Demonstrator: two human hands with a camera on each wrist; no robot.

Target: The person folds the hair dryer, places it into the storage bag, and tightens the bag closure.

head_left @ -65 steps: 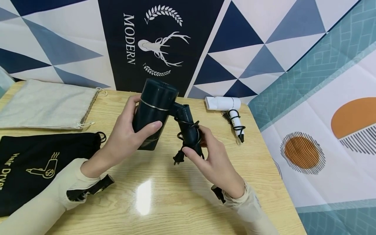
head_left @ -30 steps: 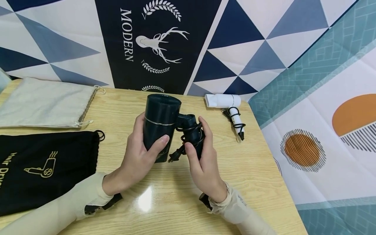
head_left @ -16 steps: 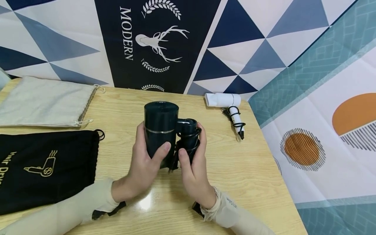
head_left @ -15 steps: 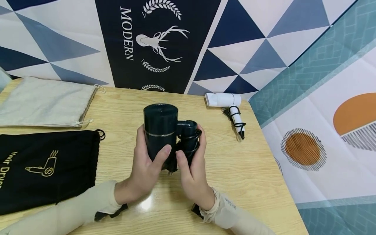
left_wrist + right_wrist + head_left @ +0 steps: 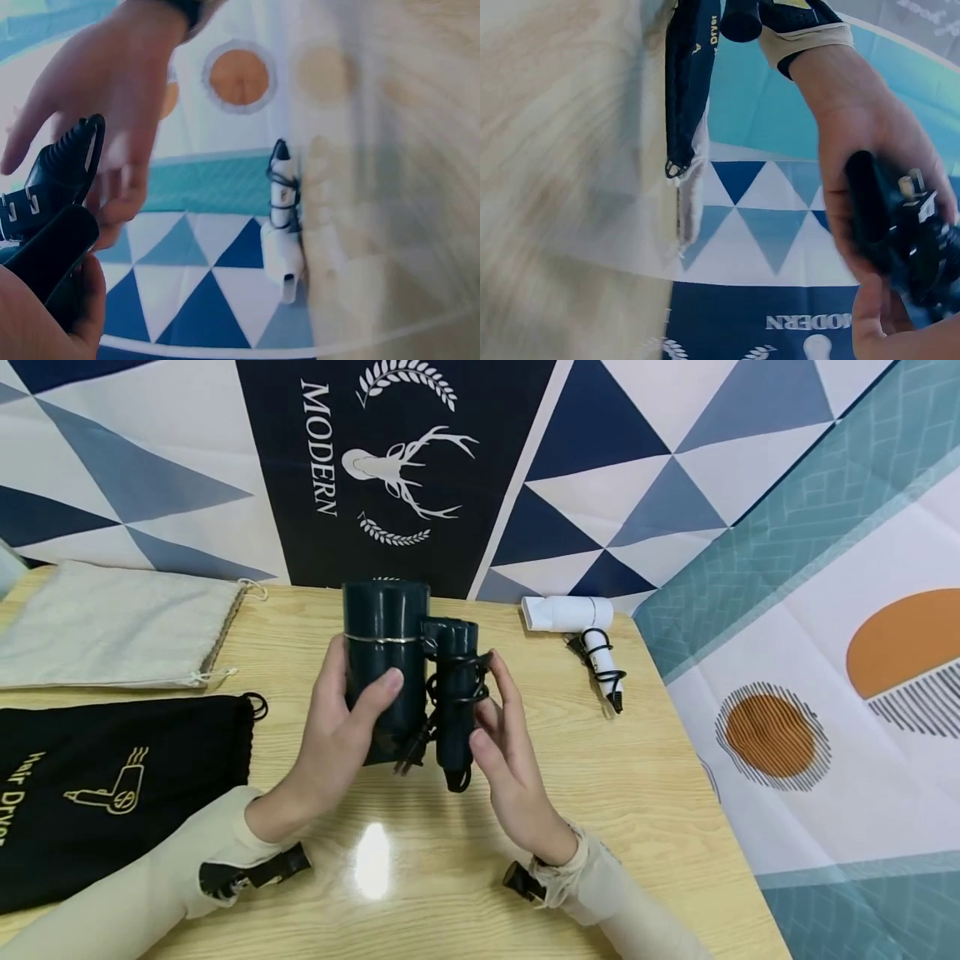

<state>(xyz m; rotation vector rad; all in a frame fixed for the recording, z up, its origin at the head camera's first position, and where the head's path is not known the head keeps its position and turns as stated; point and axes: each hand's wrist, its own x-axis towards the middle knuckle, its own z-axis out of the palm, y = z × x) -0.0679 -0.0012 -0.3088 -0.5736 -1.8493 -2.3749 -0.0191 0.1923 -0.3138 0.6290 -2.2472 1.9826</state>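
Observation:
A dark hair dryer [image 5: 386,668] with a thin metallic ring is held above the table, its wide barrel gripped by my left hand [image 5: 322,743], thumb across the front. Its folded handle [image 5: 453,718] stands beside the barrel, wrapped in a black cord whose plug [image 5: 412,752] hangs between the two. My right hand [image 5: 521,768] is at the handle's right side, with fingertips at the cord and the thumb near the handle. In the left wrist view the handle end [image 5: 67,232] hides part of the fingers.
A white hair dryer [image 5: 567,614] with a wound black cord lies at the table's back right. On the left are a light grey drawstring bag [image 5: 112,627] and a black bag [image 5: 120,777] marked Hair Dryer. Patterned cloth [image 5: 390,485] hangs behind the table [image 5: 600,793].
The dark dryer has moved up and a little left, showing more of its handle. My right hand's fingers have loosened from around the handle and now touch its side.

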